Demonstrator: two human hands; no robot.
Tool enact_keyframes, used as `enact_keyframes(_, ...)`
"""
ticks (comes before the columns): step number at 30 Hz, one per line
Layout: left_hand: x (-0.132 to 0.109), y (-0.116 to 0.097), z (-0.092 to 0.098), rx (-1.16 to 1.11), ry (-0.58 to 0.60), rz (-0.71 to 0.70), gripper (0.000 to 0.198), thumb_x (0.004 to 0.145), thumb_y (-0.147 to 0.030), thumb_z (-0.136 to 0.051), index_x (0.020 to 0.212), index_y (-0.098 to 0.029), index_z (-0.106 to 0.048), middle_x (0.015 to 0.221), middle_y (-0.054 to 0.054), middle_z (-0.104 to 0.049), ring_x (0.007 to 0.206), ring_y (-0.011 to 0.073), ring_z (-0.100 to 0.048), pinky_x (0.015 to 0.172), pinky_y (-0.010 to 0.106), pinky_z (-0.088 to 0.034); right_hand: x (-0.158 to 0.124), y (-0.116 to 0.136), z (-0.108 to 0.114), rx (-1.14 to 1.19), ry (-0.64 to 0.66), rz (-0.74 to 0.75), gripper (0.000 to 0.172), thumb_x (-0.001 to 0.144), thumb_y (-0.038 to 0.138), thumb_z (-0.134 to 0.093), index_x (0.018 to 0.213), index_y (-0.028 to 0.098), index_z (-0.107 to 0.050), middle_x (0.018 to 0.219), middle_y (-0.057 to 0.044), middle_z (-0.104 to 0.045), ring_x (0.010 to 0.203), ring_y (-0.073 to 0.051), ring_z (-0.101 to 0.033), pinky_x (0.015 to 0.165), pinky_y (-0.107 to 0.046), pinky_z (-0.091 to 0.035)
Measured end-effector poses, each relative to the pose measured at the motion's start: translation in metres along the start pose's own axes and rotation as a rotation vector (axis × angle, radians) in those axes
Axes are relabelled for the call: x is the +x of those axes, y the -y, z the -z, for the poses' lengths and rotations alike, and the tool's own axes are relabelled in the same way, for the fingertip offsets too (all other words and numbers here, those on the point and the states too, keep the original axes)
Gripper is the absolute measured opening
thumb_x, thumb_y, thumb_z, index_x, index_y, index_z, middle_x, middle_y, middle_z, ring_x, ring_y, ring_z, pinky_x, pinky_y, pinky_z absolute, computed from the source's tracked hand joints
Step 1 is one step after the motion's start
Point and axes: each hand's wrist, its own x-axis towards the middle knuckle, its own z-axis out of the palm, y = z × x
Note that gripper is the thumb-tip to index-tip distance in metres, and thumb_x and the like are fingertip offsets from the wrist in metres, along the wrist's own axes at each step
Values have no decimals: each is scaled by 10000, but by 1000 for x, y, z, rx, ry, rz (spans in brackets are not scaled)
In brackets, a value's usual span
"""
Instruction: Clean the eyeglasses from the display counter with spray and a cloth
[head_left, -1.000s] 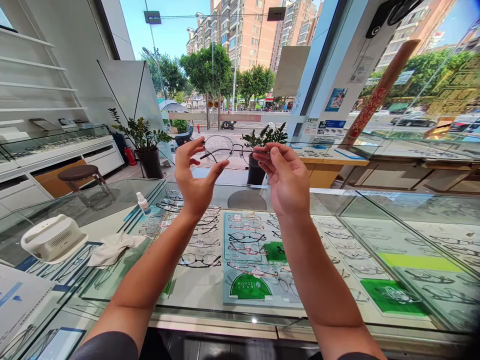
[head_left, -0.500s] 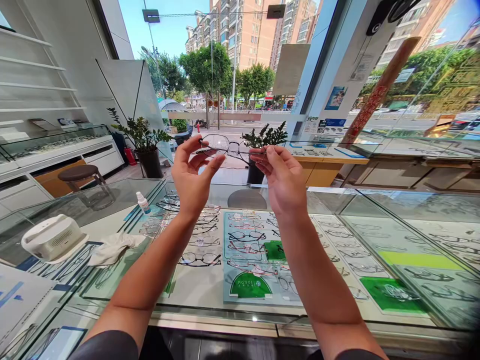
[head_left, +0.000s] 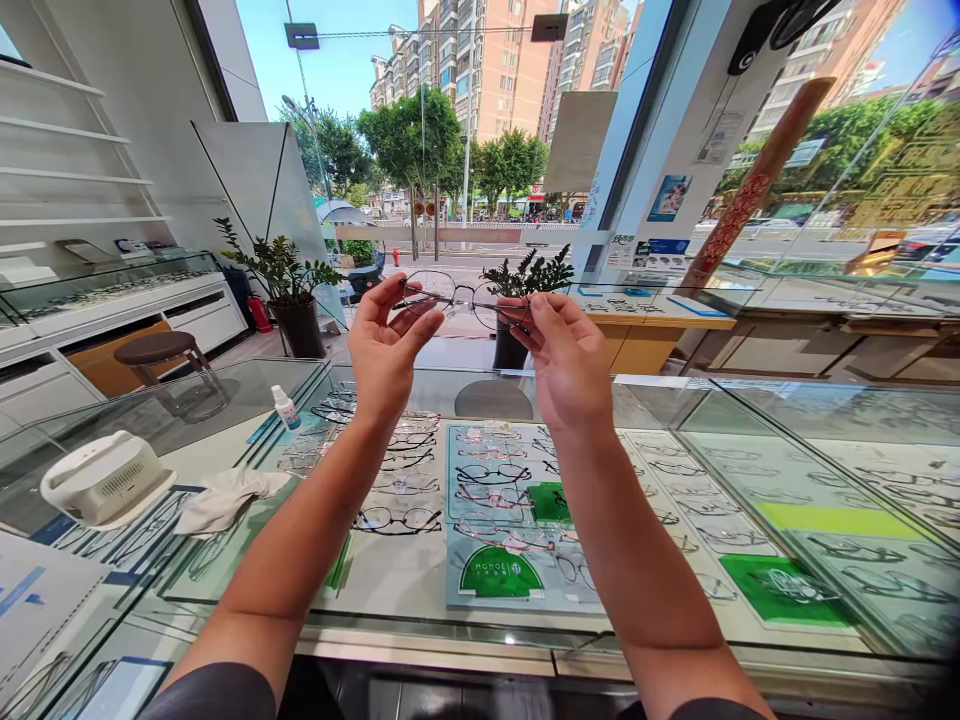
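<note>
Thin dark-rimmed eyeglasses (head_left: 464, 291) are held up at about chest height, above the far edge of the glass display counter (head_left: 390, 620). My left hand (head_left: 382, 365) pinches their left side, with the thumb below the lens and the fingers behind. My right hand (head_left: 571, 365) grips the right end between thumb and fingers. The lenses are see-through, with the street and a plant showing behind them. Parts of the temples are hidden by my fingers. Rows of other glasses (head_left: 397, 520) lie inside the counter under my forearms.
On the counter's left stand a white spray bottle (head_left: 285, 408), a crumpled cloth (head_left: 229, 498) and a white box-shaped device (head_left: 105, 480). Potted plants (head_left: 298, 325) and a round stool (head_left: 165, 348) are beyond it, before the glass front.
The eyeglasses have tilted slightly, their lenses now a little more upright. My left hand has turned a bit and its thumb has shifted slightly left; the right hand stays nearly still.
</note>
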Motion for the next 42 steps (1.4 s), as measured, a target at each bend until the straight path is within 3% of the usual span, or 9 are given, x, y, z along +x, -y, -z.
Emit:
enact_keyframes(7, 2, -3, 0, -1, 15, -25, 629, 880, -548, -883, 1413, -333, -629, 1339, 80, -713, 1240, 243, -756, 1109, 396, -624, -2, 1, -2, 3, -22, -3, 222, 989, 489, -688, 1031, 273, -720, 1166, -50, -838, 1092, -209, -783, 1017, -416, -617)
enact_keyframes(11, 6, -12, 4, 49, 93, -71, 656, 877, -516, -895, 1440, -354, -601, 1344, 76, -717, 1240, 241, -751, 1052, 383, -647, -2, 2, -1, -123, -70, 156, 192, 993, 449, -693, 1104, 305, -754, 1246, -37, -808, 1210, -219, -732, 1087, -425, -573)
enact_keyframes(15, 8, -24, 6, 97, 208, -102, 709, 832, -497, -933, 1445, -360, -604, 1365, 75, -720, 1218, 249, -758, 975, 367, -662, -1, 3, 3, -256, 45, 251, 162, 946, 401, -757, 1071, 312, -808, 1230, -27, -815, 1252, -245, -707, 1146, -472, -521)
enact_keyframes(23, 9, -37, 10, 61, 396, -21, 704, 831, -481, -936, 1454, -326, -646, 1393, 110, -722, 1189, 257, -773, 956, 362, -660, 5, 3, 12, -141, 316, -69, 114, 854, 371, -831, 859, 258, -823, 897, -9, -832, 845, -186, -728, 852, -384, -605)
enact_keyframes(32, 12, -41, 11, 68, 419, -19, 728, 812, -511, -941, 1453, -333, -644, 1364, 99, -735, 1171, 259, -757, 955, 390, -643, 7, 5, 15, -10, 365, -187, 98, 797, 346, -879, 810, 260, -835, 860, -9, -828, 815, -176, -735, 893, -400, -615)
enact_keyframes(35, 6, -46, 6, 203, 195, -123, 656, 804, -541, -933, 1369, -319, -682, 1314, 75, -725, 1190, 255, -708, 1008, 408, -594, 4, 1, 12, -50, 221, -91, 83, 838, 340, -851, 857, 261, -835, 884, -9, -827, 841, -180, -746, 885, -391, -615)
enact_keyframes(38, -4, -54, -6, 350, -20, -188, 288, 930, -485, -822, 1088, -251, -766, 997, 41, -726, 918, 187, -664, 859, 347, -554, -1, -1, 4, -181, 34, 131, 56, 883, 300, -809, 901, 247, -815, 981, -25, -831, 925, -193, -758, 910, -394, -616)
enact_keyframes(40, -11, -60, -15, 364, 10, -81, 227, 983, -440, -761, 925, -221, -780, 781, 11, -663, 718, 142, -559, 706, 303, -485, -6, -1, -1, -282, -10, 282, 48, 919, 278, -772, 913, 237, -795, 1047, -44, -828, 1007, -214, -765, 948, -412, -617)
enact_keyframes(42, -16, -65, -23, 300, 84, 99, 240, 973, -438, -772, 899, -213, -814, 653, -17, -583, 613, 118, -452, 598, 283, -398, -10, 1, -7, -375, -6, 409, 51, 951, 263, -741, 927, 239, -779, 1068, -51, -825, 1062, -233, -766, 978, -437, -616)
